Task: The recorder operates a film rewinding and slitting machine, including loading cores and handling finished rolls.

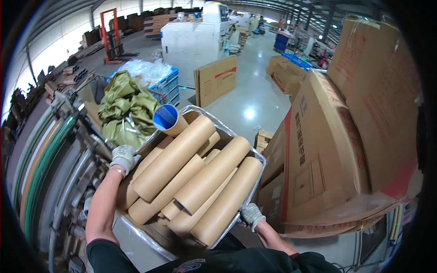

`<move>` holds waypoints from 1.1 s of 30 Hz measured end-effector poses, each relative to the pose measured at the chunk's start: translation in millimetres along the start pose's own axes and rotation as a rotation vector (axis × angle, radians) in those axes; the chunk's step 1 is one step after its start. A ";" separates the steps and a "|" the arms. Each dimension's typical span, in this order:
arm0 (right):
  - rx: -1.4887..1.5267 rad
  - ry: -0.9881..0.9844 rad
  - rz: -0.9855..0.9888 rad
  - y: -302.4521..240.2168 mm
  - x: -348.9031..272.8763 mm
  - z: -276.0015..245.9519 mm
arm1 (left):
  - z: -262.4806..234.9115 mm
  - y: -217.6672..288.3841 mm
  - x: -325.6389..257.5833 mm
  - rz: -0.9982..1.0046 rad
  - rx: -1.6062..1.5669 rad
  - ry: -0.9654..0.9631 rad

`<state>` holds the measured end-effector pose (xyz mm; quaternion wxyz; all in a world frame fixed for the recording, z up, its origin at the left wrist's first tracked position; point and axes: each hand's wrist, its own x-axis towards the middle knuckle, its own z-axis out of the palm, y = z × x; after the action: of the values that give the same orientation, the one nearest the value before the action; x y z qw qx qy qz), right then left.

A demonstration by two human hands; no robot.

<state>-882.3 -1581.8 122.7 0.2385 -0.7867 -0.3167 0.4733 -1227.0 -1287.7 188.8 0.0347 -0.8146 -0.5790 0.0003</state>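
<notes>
A pale bin [141, 241] stands tilted in front of my body, its rim wrapped in clear plastic. Brown cardboard tubes [218, 175] fill it, several of them heaped above the rim. One tube at the far end shows a blue inside [165, 117]. My left hand [124, 158], in a whitish knit glove, is closed at the bin's left edge beside the tubes. On the near right side, my right hand [251, 215], gloved the same way, grips the bin's edge; its fingertips are partly hidden.
Large flat cartons [323, 150] lean close on the right. Racked pipes and rods [50, 168] line the left. Beyond the bin are an olive-green sheet [123, 102], a blue crate [168, 86], upright cardboard [217, 82], a white machine cabinet [189, 52] and an orange lift [109, 38].
</notes>
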 end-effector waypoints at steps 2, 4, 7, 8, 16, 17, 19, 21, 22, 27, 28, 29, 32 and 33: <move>-0.033 0.204 -0.018 -18.0 31.0 -21.5 | 0.0 18.3 63.6 0.119 -0.107 0.083; 0.046 0.408 -0.046 -24.3 70.7 -53.0 | -7.2 53.4 123.7 0.154 -0.035 0.030; -0.118 0.632 -0.136 -59.5 108.4 -106.2 | -8.5 95.4 198.0 0.171 -0.024 -0.022; -0.033 0.647 -0.048 -82.4 111.9 -119.1 | -5.9 106.0 221.8 0.174 -0.012 -0.021; 0.424 0.835 -0.281 -91.5 197.2 -198.5 | -42.6 220.4 385.5 0.439 0.059 0.020; 0.377 0.873 -0.254 -94.8 214.9 -207.3 | -46.4 223.5 403.8 0.455 0.016 0.020; 0.281 0.887 -0.168 -128.3 227.2 -224.2 | -48.3 226.6 445.7 0.453 0.058 0.023; 0.279 0.919 -0.132 -136.8 245.3 -234.5 | -53.4 251.4 477.0 0.465 0.036 -0.023; 0.297 0.925 -0.094 -143.0 252.9 -239.8 | -43.6 265.5 496.7 0.487 0.030 -0.025; 0.119 0.931 0.149 -147.8 331.1 -240.5 | 9.9 314.0 611.7 0.673 0.028 0.013; 0.031 1.021 0.119 -148.4 351.4 -237.9 | 19.1 322.3 642.1 0.722 0.004 0.026; 0.059 1.015 0.152 -151.8 368.6 -233.3 | 29.8 330.3 669.0 0.733 0.013 0.016; 0.201 1.044 0.244 -181.1 413.0 -221.4 | 38.1 355.6 744.2 0.804 -0.005 -0.017; 0.273 1.076 0.253 -169.1 434.9 -226.4 | 32.1 377.3 769.3 0.830 -0.033 -0.013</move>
<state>-572.8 -1168.0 77.9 0.4071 -0.9108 0.0101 0.0675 -618.9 -683.6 165.9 0.0151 -0.9793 -0.2018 0.0102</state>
